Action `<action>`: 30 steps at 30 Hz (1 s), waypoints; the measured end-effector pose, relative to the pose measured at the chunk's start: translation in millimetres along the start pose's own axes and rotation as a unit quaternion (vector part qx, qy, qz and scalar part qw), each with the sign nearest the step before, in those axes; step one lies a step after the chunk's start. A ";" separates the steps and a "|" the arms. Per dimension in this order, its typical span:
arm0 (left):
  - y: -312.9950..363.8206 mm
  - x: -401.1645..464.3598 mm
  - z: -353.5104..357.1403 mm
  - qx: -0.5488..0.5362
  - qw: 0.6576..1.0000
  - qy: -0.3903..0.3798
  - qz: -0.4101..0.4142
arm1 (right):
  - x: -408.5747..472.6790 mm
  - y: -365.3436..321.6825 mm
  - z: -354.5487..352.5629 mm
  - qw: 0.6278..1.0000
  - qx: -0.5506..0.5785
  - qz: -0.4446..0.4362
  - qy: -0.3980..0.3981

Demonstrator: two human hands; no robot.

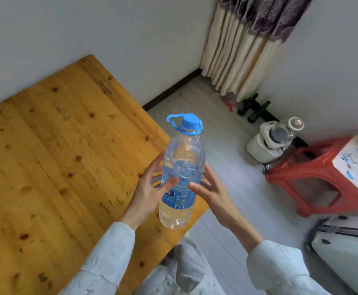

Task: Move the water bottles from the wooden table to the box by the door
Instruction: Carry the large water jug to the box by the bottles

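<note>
Holding the water bottle [181, 177] upright between both hands, the person has it lifted clear, just past the corner of the wooden table [56, 156]. The left hand [152, 188] wraps its side with the thumb across the label; the right hand [208, 191] cups the other side, fingers curled behind. A firmer grip lower down, or on the blue cap's carry loop [173, 120], would steady it for the walk. Beyond stand a red plastic stool [314, 173] and curtain [248, 50]; neither box nor door shows.
</note>
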State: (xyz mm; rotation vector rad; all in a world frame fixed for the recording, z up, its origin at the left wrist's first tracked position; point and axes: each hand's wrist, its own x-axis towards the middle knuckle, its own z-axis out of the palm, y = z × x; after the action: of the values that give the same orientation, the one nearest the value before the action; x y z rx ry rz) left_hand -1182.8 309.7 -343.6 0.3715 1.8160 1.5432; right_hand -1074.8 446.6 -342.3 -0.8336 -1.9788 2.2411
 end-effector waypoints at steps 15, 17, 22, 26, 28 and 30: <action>47.1 -123.6 158.8 0.070 0.925 -0.357 0.109 | -260.6 14.5 -44.9 0.917 0.081 -0.053 0.387; 54.4 -145.3 196.9 0.082 0.899 -0.411 0.125 | -303.5 16.9 -59.1 0.893 0.085 -0.065 0.437; 63.9 -224.8 302.5 0.104 0.813 -0.550 0.161 | -424.1 38.2 -89.6 0.819 0.102 -0.105 0.555; 50.2 -314.4 385.1 0.100 0.757 -0.625 0.159 | -533.6 67.0 -111.2 0.758 0.110 -0.122 0.631; 38.5 -361.5 427.2 0.093 0.731 -0.658 0.158 | -590.4 81.1 -122.7 0.735 0.107 -0.128 0.657; 25.2 -407.4 467.3 0.086 0.701 -0.691 0.152 | -644.8 98.6 -131.8 0.706 0.110 -0.129 0.688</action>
State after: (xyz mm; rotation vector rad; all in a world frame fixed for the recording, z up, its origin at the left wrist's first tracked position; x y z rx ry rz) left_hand -586.7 404.5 -199.8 1.4917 0.6316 0.7161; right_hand -438.1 309.8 -205.2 -1.4096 -0.9186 0.9200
